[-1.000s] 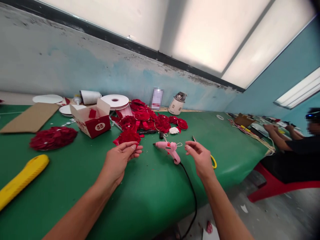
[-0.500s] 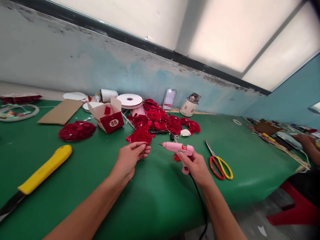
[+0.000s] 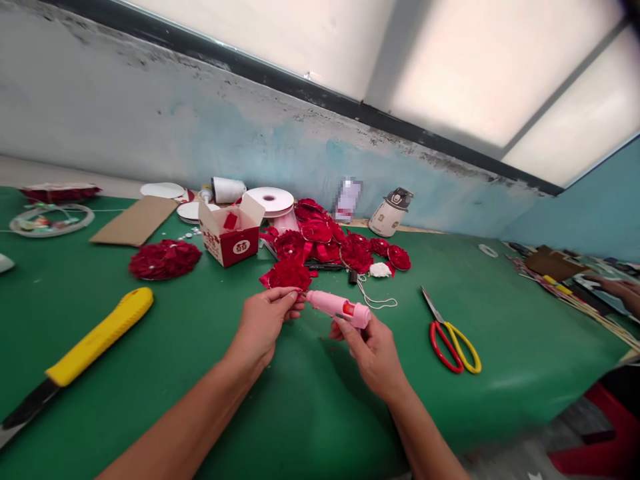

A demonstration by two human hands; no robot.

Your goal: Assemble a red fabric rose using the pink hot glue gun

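My left hand (image 3: 265,321) is closed in a pinch on a small red fabric piece (image 3: 299,291), mostly covered by the fingers. Wrapped around a pink hot glue gun (image 3: 327,305), my right hand (image 3: 373,350) points its nozzle left, with the tip right at the pinched fingertips. Just behind the left hand lies a red fabric flower (image 3: 289,273). Farther back is a heap of red fabric flowers (image 3: 317,231), some with a white bead in the middle.
Scissors (image 3: 450,339) with red and yellow handles lie at right, a yellow-handled knife (image 3: 103,337) at left. Behind are an open red box (image 3: 231,243), a ribbon spool (image 3: 270,200) and a bottle (image 3: 391,212). Another person's hand (image 3: 617,288) is at far right.
My right hand has brought the glue gun left, so its nozzle now meets my left fingertips. My left hand keeps its pinch. The view has shifted slightly.
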